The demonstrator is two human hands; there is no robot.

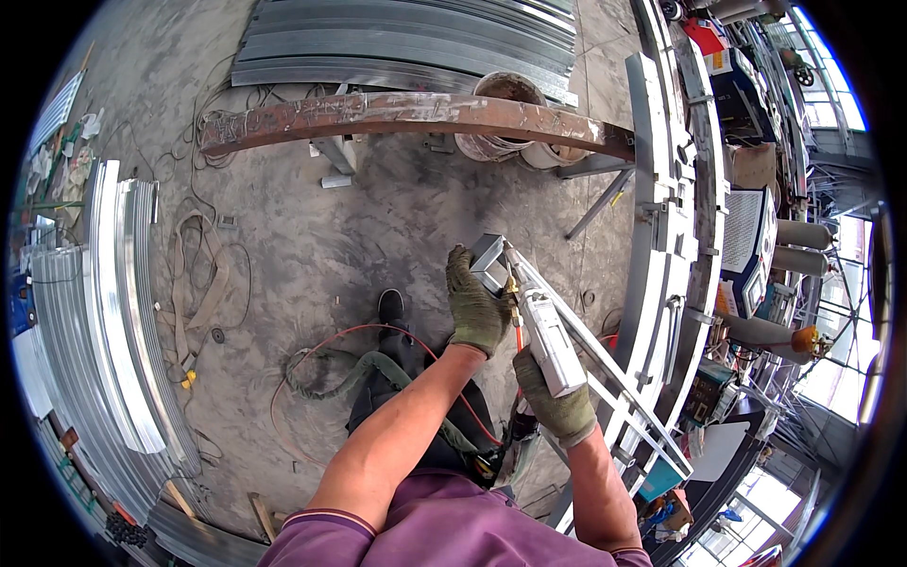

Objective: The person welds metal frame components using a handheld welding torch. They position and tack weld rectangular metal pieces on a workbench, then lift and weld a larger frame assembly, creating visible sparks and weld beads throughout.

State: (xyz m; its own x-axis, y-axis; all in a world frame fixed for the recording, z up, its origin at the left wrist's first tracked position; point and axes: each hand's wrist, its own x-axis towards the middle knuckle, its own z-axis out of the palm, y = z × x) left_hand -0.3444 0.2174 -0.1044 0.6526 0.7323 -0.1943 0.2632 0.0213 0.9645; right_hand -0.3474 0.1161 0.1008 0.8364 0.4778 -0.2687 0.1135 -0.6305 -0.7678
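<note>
My left hand point(477, 307), in a green work glove, is closed around the side of a short, box-shaped grey metal piece point(488, 261). My right hand point(556, 399), gloved alike, grips the lower end of a long white box-shaped piece point(548, 342) whose exact kind I cannot make out. A small brass-coloured fitting point(513, 285) sits between the two pieces, with an orange-red hose running down from it. Long narrow metal bars point(609, 364) slant away just right of my right hand. The fingertips of both hands are partly hidden.
A rusty curved beam point(406, 111) spans ahead, with buckets point(510, 90) behind it. Steel rails point(652, 217) and machines point(751, 250) line the right. Stacked metal profiles point(113, 312) lie left. A cloth-wrapped cable point(354, 378) and red hose point(276, 402) loop by my legs.
</note>
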